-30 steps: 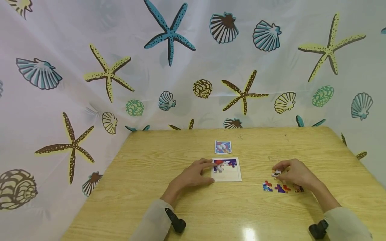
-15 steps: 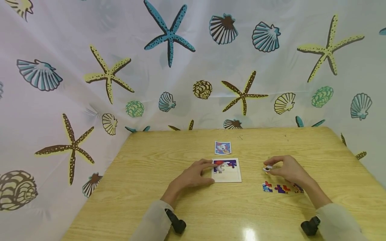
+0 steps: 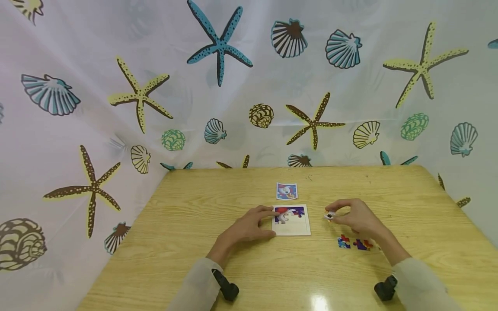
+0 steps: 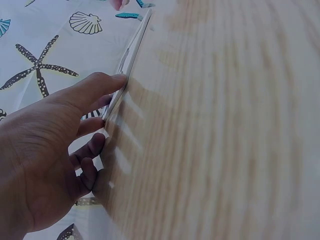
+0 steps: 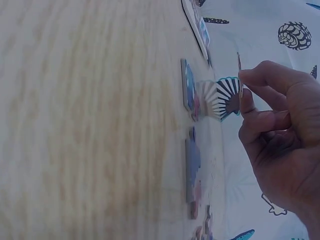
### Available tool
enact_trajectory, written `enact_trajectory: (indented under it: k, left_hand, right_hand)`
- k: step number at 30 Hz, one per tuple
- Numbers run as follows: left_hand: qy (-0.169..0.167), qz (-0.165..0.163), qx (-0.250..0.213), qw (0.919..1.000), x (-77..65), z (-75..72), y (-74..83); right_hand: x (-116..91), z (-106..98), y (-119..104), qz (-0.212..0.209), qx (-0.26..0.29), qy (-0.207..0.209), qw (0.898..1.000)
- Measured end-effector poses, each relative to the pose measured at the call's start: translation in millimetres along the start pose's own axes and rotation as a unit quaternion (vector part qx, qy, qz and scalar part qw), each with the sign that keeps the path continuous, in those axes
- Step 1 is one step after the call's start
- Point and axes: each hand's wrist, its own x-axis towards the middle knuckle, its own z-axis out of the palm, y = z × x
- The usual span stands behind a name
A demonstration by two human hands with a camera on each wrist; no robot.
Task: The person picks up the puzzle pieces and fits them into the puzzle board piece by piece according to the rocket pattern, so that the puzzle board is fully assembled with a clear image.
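Pinching a piece (image 3: 329,215) in mid-air, the right hand (image 3: 359,218) could drop it — thin edges offer little hold. Left of that grip, the tray (image 3: 297,230) might slide if the left hand (image 3: 249,225) — fingers spread against it — slackens.

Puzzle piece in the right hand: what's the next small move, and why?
Probably carry the puzzle piece left over the tray: the right hand pinches it, raised, right of the tray; the left hand touches the tray's left side, and part of the tray shows bare.
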Motion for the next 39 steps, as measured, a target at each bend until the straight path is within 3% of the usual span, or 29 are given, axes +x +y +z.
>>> enact_trajectory:
  k: [6, 29, 36, 39]
  left_hand:
    - [0.004, 0.004, -0.004, 1.0, -1.1, 0.2, 0.2]
    - [0.002, 0.007, 0.003, 1.0, -1.8, 0.0, 0.2]
    - [0.002, 0.008, 0.0, 1.0, -2.2, -1.0, 1.3]
    - [0.003, 0.009, 0.001, 1.0, -1.8, -1.5, 1.2]
  right_hand:
    - [10.7, 10.2, -4.8, -0.016, -0.017, -0.004, 1.0]
    - [30.6, 37.1, -19.4, -0.012, 0.034, -0.033, 0.999]
    - [39.1, 53.3, -20.4, -0.014, 0.005, -0.024, 1.0]
    - [43.1, 60.9, -20.9, -0.036, -0.023, -0.023, 0.999]
